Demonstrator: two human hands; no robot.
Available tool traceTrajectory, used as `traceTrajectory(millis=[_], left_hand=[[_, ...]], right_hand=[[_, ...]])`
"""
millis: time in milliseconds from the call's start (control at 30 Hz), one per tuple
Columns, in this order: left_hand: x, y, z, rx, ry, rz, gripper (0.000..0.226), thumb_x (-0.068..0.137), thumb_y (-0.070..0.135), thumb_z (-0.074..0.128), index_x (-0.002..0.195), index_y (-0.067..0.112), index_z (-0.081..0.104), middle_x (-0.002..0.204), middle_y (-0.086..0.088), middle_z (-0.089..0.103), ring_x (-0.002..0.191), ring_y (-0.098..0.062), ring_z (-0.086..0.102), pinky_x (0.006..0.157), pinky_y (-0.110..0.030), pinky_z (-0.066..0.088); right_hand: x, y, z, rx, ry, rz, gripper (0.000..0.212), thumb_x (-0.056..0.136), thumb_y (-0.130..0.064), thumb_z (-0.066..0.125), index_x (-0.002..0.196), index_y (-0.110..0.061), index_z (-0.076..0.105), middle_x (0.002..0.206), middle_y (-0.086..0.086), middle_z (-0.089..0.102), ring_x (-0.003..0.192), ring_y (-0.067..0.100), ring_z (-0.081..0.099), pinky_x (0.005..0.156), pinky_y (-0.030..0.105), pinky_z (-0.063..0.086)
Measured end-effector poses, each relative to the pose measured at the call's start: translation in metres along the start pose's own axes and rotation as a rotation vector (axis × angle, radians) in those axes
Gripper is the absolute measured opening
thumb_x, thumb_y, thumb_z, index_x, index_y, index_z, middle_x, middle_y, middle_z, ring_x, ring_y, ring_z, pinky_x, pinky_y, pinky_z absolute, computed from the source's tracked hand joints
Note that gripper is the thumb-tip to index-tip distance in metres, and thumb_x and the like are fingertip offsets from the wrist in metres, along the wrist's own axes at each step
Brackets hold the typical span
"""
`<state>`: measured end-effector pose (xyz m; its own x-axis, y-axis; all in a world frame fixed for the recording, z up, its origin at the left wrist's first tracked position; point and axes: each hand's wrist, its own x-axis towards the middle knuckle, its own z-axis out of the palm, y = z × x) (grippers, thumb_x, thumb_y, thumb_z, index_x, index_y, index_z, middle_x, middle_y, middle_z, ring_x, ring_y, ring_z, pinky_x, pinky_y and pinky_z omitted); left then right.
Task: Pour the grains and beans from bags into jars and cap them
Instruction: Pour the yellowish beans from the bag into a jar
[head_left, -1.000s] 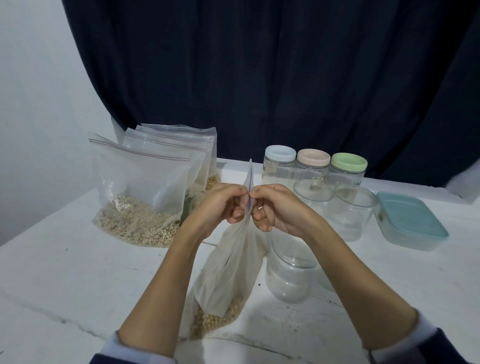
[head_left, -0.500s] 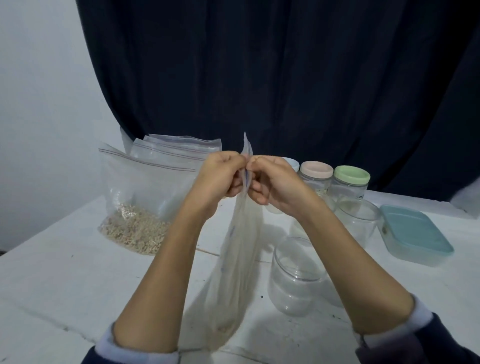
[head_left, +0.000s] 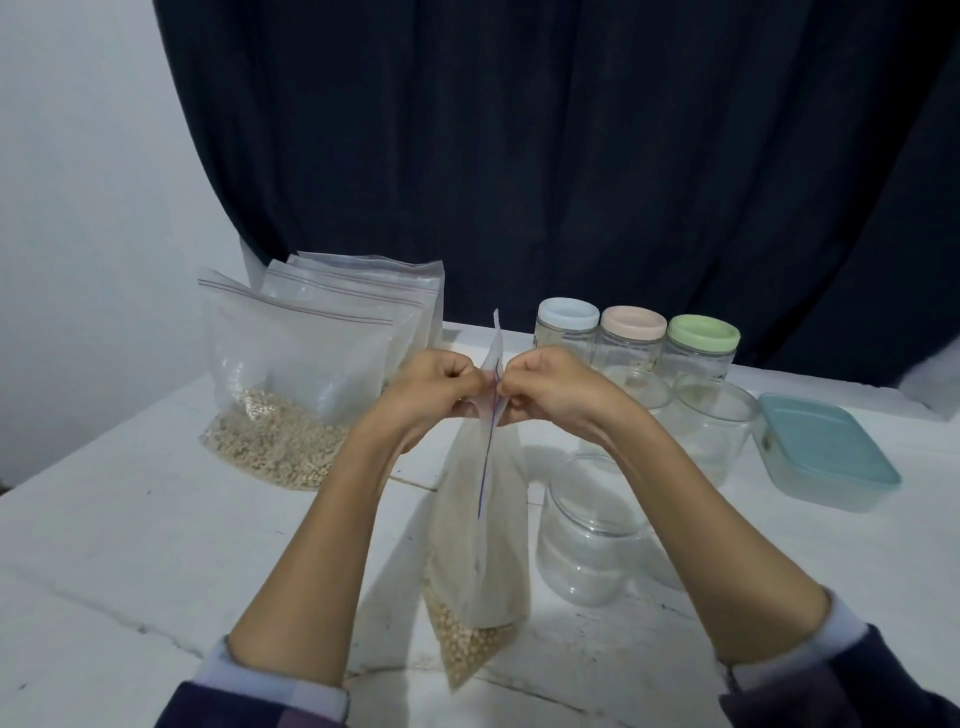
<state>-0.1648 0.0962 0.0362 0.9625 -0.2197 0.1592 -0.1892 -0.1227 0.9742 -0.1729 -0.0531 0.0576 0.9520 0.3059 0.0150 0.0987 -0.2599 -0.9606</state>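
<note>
There were four zip bags (head_left: 480, 519), three capped jars (head_left: 632, 338), three open jars (head_left: 589, 530), one lidded box (head_left: 826, 457) and two hands (head_left: 431, 387).

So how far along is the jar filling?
Nothing is poured yet: the open jar beside the held bag looks empty. Both hands, left and right, pinch the bean bag at its zip. Left: pouring, the other bags, capping.
</note>
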Motion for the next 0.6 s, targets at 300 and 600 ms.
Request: traceTrajectory(millis=[300, 600], left_hand=[[-0.005, 0.008, -0.011, 0.205, 0.023, -0.057, 0.029, 0.086, 0.010, 0.068, 0.062, 0.003, 0.052, 0.069, -0.010, 0.059, 0.065, -0.014, 0.062, 0.064, -0.028, 0.060], [-0.007, 0.006, -0.037, 0.418, 0.014, 0.026, 0.029, 0.079, 0.009, 0.074, 0.059, 0.003, 0.054, 0.065, -0.012, 0.052, 0.053, -0.009, 0.043, 0.055, -0.024, 0.040]], right_hand=[[-0.005, -0.003, 0.002, -0.335, 0.204, 0.140, 0.017, 0.087, -0.002, 0.057, 0.070, -0.005, 0.054, 0.069, 0.012, 0.065, 0.061, 0.029, 0.068, 0.076, 0.040, 0.060], [-0.006, -0.007, -0.013, -0.514, 0.332, 0.174, 0.013, 0.081, 0.005, 0.059, 0.069, 0.001, 0.063, 0.076, 0.024, 0.070, 0.062, 0.031, 0.067, 0.079, 0.043, 0.059]])
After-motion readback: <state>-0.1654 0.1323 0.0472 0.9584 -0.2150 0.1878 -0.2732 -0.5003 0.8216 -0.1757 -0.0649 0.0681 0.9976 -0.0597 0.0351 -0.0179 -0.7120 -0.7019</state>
